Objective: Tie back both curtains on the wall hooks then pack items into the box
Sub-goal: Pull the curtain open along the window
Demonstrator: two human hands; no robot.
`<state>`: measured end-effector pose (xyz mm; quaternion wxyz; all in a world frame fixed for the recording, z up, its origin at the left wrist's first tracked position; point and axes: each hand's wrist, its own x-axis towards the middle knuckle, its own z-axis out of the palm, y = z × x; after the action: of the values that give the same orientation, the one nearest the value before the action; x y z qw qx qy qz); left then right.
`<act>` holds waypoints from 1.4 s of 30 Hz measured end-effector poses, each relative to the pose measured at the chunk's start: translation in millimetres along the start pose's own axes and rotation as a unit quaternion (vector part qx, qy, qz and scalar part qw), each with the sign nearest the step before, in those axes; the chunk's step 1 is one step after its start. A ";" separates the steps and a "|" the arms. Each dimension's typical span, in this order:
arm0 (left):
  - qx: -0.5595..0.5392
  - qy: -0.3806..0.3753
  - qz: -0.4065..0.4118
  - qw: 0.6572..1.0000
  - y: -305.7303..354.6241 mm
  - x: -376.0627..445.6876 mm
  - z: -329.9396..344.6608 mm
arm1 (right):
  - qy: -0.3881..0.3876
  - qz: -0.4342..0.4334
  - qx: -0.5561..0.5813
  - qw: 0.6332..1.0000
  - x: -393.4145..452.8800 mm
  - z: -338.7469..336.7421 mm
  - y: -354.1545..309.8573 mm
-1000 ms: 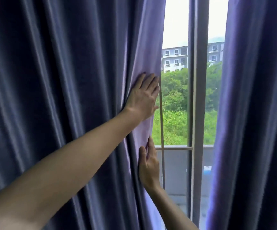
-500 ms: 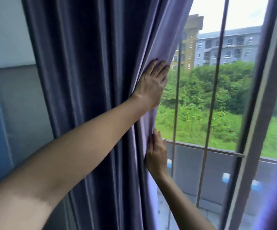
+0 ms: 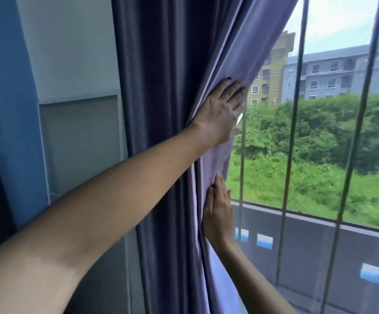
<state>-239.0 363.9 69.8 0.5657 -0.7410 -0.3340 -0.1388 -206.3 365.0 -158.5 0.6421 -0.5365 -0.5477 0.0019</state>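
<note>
Centrally in the frame, the purple curtain (image 3: 172,87) is gathered into folds beside the window bars (image 3: 297,109). Its lighter inner edge is pressed by the left hand (image 3: 220,109), whose fingers are laid flat and straight against the cloth, pointing to the upper right; its forearm is stretched up from the lower left corner. Lower down, the same edge is touched by the right hand (image 3: 218,211), fingers extended upward and close together, its arm entering from the bottom right. Blue and grey wall panels (image 3: 77,143) are seen at the left.
</note>
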 end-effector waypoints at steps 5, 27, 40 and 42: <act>-0.008 0.004 0.000 1.000 -48.3 -30.1 63.9 | 0.012 -0.014 -0.015 1.000 10.3 67.7 -15.2; -0.013 0.009 -0.004 1.000 -110.8 -93.3 232.0 | -0.134 -0.037 -0.085 0.987 44.8 228.2 -12.7; -0.057 0.071 0.009 0.996 -98.5 -103.7 250.6 | -0.148 -0.043 -0.114 0.981 35.1 229.3 -1.0; -0.062 0.090 0.013 0.994 -94.3 -104.9 250.2 | -0.150 -0.043 -0.119 0.981 32.7 224.5 1.1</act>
<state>-421.0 574.3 -1.5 0.5479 -0.7636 -0.2633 -0.2180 -350.9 539.0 -175.7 0.4839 -0.5784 -0.6567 -0.0102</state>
